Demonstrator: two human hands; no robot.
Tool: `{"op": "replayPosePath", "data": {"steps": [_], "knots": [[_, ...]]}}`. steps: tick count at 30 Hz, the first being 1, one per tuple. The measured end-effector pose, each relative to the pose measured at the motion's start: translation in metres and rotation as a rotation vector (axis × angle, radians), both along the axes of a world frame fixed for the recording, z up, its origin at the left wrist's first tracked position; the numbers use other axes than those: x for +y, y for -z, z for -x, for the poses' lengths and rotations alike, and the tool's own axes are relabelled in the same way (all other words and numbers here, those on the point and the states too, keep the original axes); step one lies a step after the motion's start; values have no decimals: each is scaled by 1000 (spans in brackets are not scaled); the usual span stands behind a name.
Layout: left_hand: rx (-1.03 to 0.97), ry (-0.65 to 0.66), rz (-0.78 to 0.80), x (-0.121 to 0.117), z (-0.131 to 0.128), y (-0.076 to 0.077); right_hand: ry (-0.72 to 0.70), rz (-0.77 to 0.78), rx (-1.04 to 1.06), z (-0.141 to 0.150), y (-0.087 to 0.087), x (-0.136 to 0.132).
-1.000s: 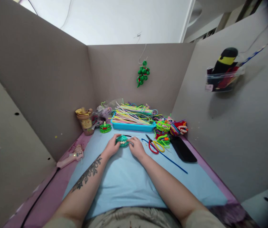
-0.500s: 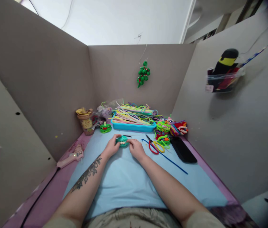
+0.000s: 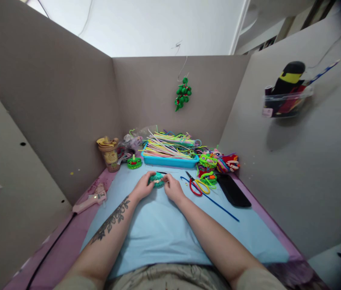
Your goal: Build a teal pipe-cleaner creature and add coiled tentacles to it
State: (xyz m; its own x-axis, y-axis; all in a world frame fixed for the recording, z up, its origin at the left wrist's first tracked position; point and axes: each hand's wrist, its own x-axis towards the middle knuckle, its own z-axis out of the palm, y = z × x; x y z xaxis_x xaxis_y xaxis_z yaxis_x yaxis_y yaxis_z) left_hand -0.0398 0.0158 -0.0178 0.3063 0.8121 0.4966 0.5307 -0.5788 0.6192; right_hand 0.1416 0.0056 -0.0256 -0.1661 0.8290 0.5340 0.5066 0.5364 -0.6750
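Note:
Between my hands is a small rounded teal pipe-cleaner craft (image 3: 157,180) with a pale strip across its front. My left hand (image 3: 143,185) is closed around its left side, fingers over the top edge. At its right side, my right hand (image 3: 172,188) has thumb and fingers pinched together against the craft's edge; whether a small piece sits in that pinch is too small to tell. A thin dark stem (image 3: 162,173) lies just behind the craft. To the right are scissors (image 3: 196,186) with red and yellow handles and a long blue pipe cleaner (image 3: 218,205).
A blue tray (image 3: 170,162) heaped with pipe cleaners stands at the back. Left are a brown cup (image 3: 110,156), a green craft (image 3: 134,162) and a pink glue gun (image 3: 90,202) with a cord. Right are green crafts (image 3: 208,161) and a black phone (image 3: 233,191). Grey panels enclose the table.
My right hand's fingers have shifted slightly at the craft's right edge and curled in more. The left hand keeps its hold, with the craft tilted a little.

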Motion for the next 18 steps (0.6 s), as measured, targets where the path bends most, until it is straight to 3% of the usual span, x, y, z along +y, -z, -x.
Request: {"op": "replayPosePath", "data": {"steps": [7,18], "knots": [[170,68,-90,-7,-2,-9,-8,-13,-36,0,3,3],[274,14,-138,-11,-6,-14,-26,-5,-22,1,2,2]]}}
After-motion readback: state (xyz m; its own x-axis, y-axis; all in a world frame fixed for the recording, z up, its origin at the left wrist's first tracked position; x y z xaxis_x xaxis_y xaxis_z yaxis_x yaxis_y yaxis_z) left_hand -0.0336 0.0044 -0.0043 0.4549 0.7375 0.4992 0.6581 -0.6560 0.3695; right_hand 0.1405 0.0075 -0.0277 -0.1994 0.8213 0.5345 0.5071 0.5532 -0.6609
